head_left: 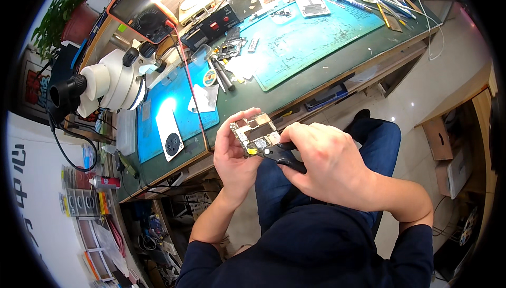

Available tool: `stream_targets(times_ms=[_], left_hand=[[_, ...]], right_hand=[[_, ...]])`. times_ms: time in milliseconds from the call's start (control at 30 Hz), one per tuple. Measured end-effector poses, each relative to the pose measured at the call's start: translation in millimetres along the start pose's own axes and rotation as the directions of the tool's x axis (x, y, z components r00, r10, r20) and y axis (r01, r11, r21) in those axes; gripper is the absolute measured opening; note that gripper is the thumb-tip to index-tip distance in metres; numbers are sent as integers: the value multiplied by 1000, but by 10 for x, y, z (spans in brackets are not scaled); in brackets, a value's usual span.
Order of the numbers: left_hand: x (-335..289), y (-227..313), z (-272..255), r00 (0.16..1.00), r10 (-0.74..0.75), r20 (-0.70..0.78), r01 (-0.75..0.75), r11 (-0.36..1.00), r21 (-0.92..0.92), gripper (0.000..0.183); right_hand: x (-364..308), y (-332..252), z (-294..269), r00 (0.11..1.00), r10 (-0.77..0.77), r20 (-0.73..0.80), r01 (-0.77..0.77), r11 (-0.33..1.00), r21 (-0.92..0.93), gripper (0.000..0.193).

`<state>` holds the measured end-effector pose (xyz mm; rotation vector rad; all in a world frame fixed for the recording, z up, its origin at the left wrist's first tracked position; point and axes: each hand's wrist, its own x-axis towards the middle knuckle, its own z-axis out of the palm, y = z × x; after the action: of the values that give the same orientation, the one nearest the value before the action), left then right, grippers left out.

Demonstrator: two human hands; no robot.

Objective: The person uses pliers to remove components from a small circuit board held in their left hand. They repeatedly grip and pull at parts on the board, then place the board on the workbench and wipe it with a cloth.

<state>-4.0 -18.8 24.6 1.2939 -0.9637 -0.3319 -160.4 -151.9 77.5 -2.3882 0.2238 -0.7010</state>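
Above my lap, in front of the bench edge, my left hand [234, 162] holds up a small phone circuit board [268, 139] by its edge, fingers behind it and thumb near its lower side. The board is tilted, with gold and silver parts and a cut-out in the middle. A yellow spot sits at its lower edge. My right hand [333, 165] is closed around the black handles of small pliers or cutters [287, 158]. Their head meets the board's lower right corner; the jaw tips are too small to make out.
The green bench [240, 103] carries blue mats [311, 35], a white phone back cover [167, 124], a microscope [108, 79], an orange multimeter [145, 11] and a black power unit [211, 28]. Several hand tools [390, 13] lie far right. A red cable [191, 82] hangs over the front edge.
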Motion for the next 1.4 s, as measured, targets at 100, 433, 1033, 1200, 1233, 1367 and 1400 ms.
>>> stream_targets(times_ms=[100,433,1033,1200,1233,1367,1400], left_hand=[[8,-2,16,1000,21,-15,-21,1000,15,70],[24,-22,-13,1000,24,-1,-24,999,45,73],[30,-92,-108,991,118,63,-126,984,127,77],[30,-129,-113,992,120,51,-125,986,111,77],[36,-121,-110,990,125,58,-131,984,116,77],[55,-84,-102,988,139,70,-148,980,131,77],[58,-82,-100,987,142,70,-150,980,131,77]], right_hand=[[-21,5,19,1000,-3,-5,3,1000,15,38],[-54,25,90,1000,1,-6,-1,1000,19,38],[-71,60,191,996,-58,-64,57,998,-5,37],[-80,59,230,993,-74,-88,71,997,-37,34],[-79,57,236,992,-87,-96,82,995,-56,34],[-67,87,234,989,-113,-93,103,989,-110,35],[-63,92,238,989,-115,-93,105,989,-107,35]])
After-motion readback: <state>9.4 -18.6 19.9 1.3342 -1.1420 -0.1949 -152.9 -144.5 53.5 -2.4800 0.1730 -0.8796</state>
